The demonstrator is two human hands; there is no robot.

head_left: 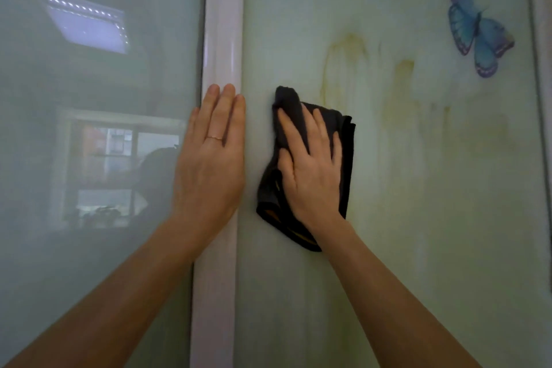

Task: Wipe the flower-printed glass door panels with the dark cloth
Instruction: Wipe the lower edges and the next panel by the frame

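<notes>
The right glass door panel [418, 218] is pale green, with a blue butterfly print [475, 30] at its upper right and yellowish streaks [400, 89] near its middle. My right hand [310, 164] presses the dark cloth [343, 134] flat against this panel with spread, straight fingers, just left of the streaks. My left hand [212, 155] rests flat with straight fingers on the white frame post [222, 24] between the panels; it wears a thin ring. The left glass panel [89, 248] reflects a ceiling light and a window.
A second frame edge [537, 98] runs down the far right side of the right panel. The white post continues down to the bottom of the view between my forearms.
</notes>
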